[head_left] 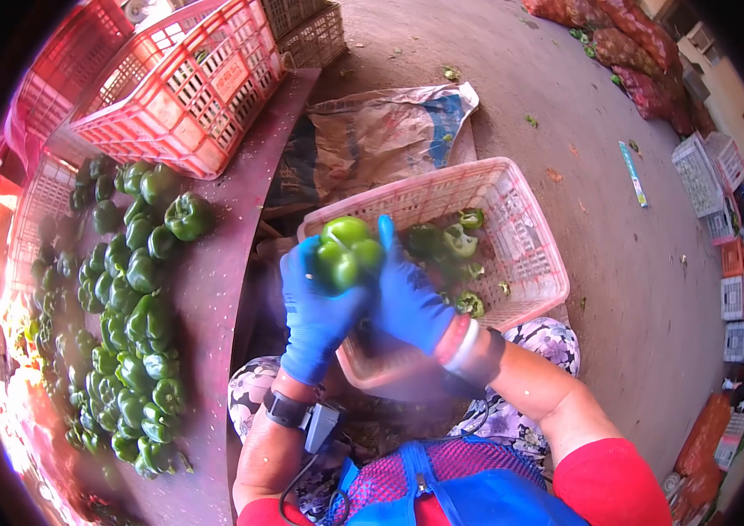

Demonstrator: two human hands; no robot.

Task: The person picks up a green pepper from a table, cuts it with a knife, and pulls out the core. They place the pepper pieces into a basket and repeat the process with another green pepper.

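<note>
While a green pepper [345, 250] is up over the near-left part of the pink crate [523, 232], the fingers of the blue-gloved left hand [323, 307] wrap round it. The right hand [411, 302], gloved alike, is over the crate just beside the pepper, thumb raised; its other fingers are hidden, so I cannot tell whether they grasp anything. Pepper pieces [459, 238] lie inside the crate. Left of the crate, whole peppers [148, 324] crowd a desk [214, 272]; a basket [214, 83] stands on it, farther off than the crate. Just beyond the crate is a worn sack [372, 145]
</note>
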